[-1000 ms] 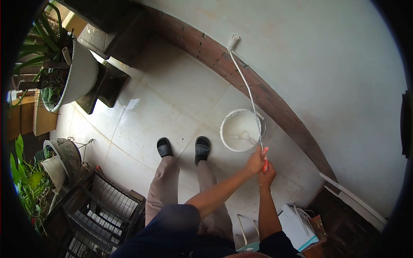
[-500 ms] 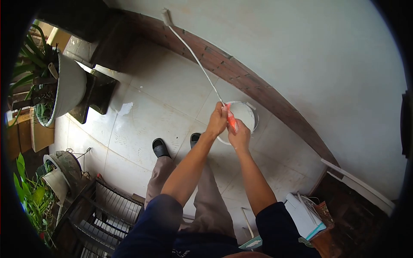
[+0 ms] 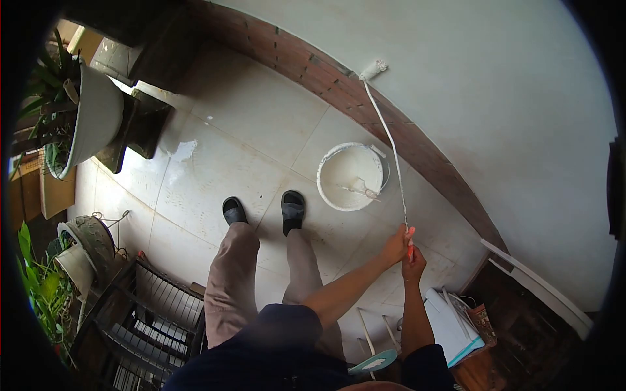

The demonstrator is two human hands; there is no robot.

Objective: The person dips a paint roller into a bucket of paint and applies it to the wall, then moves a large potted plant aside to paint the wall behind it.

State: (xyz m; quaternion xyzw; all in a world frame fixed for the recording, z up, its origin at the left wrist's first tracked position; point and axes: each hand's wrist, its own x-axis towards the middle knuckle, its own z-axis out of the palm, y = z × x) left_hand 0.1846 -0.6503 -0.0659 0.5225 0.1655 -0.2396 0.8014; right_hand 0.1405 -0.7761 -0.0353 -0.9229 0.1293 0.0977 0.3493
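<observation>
Both my hands grip the orange-red handle of a long paint roller. My left hand is closed around its upper end, where the white rod begins. Just below it, my right hand is wrapped around the lower end. The rod runs up to a white roller head, which lies at the pale wall just above the reddish brick strip. On the floor left of the rod stands a bucket of white paint, its rim smeared, with something paint-coated inside.
Pale tiles carry white smears. My feet in dark slippers stand left of the bucket. Potted plants and a black rack line the left side. A dark wooden cabinet and a white box-like item are at lower right.
The roller head has moved right along the lower wall. Both hands, still on the handle, have shifted right and closer to me, leaving the bucket uncovered in view.
</observation>
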